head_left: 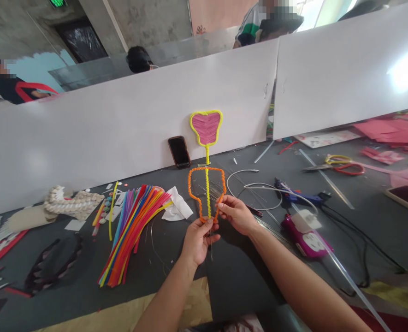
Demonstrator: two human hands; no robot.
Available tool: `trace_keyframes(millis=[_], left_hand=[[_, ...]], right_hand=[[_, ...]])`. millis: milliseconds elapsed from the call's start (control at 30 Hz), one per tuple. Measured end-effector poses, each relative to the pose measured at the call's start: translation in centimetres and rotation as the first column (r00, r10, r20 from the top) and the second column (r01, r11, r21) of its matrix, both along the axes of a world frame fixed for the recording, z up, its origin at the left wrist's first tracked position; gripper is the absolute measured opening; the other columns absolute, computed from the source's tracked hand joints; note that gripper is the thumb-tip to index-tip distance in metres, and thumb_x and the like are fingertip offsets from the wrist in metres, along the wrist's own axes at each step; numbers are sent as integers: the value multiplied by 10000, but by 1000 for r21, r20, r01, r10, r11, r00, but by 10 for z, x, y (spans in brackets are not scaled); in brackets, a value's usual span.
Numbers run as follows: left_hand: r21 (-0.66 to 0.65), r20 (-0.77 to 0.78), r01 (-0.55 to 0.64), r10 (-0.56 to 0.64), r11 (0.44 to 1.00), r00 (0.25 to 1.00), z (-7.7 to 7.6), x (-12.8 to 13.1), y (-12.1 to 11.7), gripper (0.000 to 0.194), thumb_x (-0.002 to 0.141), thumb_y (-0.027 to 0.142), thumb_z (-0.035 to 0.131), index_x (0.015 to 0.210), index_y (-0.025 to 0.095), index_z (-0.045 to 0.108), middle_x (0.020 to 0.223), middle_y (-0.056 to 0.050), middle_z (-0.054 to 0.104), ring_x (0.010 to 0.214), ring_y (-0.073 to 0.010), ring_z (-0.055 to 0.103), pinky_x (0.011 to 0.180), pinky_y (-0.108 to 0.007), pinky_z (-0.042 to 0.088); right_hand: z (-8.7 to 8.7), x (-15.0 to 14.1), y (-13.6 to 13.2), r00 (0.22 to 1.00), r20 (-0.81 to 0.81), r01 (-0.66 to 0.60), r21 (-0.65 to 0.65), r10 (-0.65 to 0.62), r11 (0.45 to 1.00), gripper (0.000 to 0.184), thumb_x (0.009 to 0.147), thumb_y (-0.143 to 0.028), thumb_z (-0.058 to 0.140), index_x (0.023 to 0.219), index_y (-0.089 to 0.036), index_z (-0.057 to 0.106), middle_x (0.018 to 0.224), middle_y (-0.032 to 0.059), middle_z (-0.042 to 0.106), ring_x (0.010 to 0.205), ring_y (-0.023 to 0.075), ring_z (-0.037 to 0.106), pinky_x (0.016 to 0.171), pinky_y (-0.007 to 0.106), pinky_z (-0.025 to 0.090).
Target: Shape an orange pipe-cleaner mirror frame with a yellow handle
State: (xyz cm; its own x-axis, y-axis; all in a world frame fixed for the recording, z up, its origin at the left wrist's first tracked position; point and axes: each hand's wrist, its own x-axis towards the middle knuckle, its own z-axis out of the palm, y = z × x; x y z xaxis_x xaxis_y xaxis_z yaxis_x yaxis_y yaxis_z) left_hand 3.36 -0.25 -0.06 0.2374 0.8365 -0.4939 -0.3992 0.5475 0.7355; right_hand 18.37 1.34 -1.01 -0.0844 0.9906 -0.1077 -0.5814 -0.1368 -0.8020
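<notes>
Between my hands is an orange pipe-cleaner petal frame (190, 180) with a twisted yellow pipe cleaner (208, 191) down its middle and thin wire below. My left hand (197, 240) is closed on the frame's narrow lower end, thumb and fingers pinching it. My right hand (236, 213) pinches the lower right side of the orange outline between thumb and fingertips. Just beyond, a finished-looking petal (207, 128) with a yellow pipe-cleaner rim and pink filling stands against the white board on a yellow stem.
A bundle of coloured pipe cleaners (131, 235) lies left, beside a crumpled white tissue (176, 205). A phone (179, 152) leans on the white board (121, 138). To the right are a glue gun (298, 193), a magenta power strip (305, 237), scissors (338, 165) and cables. Other people are behind the board.
</notes>
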Motion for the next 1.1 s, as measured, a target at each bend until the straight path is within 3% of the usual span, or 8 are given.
trace_keyframes(millis=[200, 367, 533, 667, 900, 1100], left_hand=[[-42, 3, 43, -43, 998, 999, 2, 0, -2, 136, 689, 169, 711, 801, 102, 672, 714, -63, 674, 595, -103, 605, 493, -211, 552], [-27, 46, 19, -18, 999, 999, 1, 3, -4, 154, 670, 164, 733, 804, 103, 687, 726, -61, 682, 604, -95, 612, 521, -193, 551], [-17, 76, -18, 19, 1000, 997, 1, 5, -4, 167, 654, 169, 748, 797, 101, 694, 728, -54, 683, 614, -89, 618, 538, -173, 547], [4, 66, -18, 18, 1000, 998, 0, 3, -4, 180, 647, 174, 752, 802, 104, 692, 723, -45, 678, 619, -92, 619, 542, -178, 550], [41, 26, -78, 77, 996, 997, -2, 5, -3, 188, 640, 184, 760, 788, 107, 675, 710, -32, 669, 625, -101, 628, 539, -184, 550], [29, 54, -127, 126, 991, 991, -1, 6, -1, 157, 649, 154, 750, 771, 105, 666, 709, -27, 675, 614, -94, 634, 559, -178, 553]], right_hand=[[-6, -6, 1, 992, 37, 116, 56, -118, 992, 191, 676, -316, 747, 731, -187, 618, 710, -27, 567, 559, 62, 465, 500, 190, 381], [-10, -14, 1, 979, 9, 201, 35, -201, 979, 197, 655, -308, 758, 724, -192, 615, 825, -12, 615, 561, 56, 474, 515, 196, 393], [-10, -21, 2, 960, 12, 280, 43, -280, 959, 194, 647, -311, 758, 745, -201, 633, 772, -18, 614, 546, 68, 458, 522, 214, 409], [-8, -19, 1, 981, -37, 191, 13, -190, 982, 215, 655, -332, 757, 752, -201, 618, 847, 3, 634, 594, 83, 491, 535, 217, 412], [-5, -11, 1, 992, -111, 56, -11, -57, 998, 230, 660, -326, 763, 724, -183, 595, 654, -40, 515, 513, 59, 402, 472, 198, 319], [-4, -7, 1, 975, -212, -73, -32, 64, 997, 182, 692, -283, 750, 776, -160, 646, 763, -6, 551, 548, 41, 416, 497, 185, 328]])
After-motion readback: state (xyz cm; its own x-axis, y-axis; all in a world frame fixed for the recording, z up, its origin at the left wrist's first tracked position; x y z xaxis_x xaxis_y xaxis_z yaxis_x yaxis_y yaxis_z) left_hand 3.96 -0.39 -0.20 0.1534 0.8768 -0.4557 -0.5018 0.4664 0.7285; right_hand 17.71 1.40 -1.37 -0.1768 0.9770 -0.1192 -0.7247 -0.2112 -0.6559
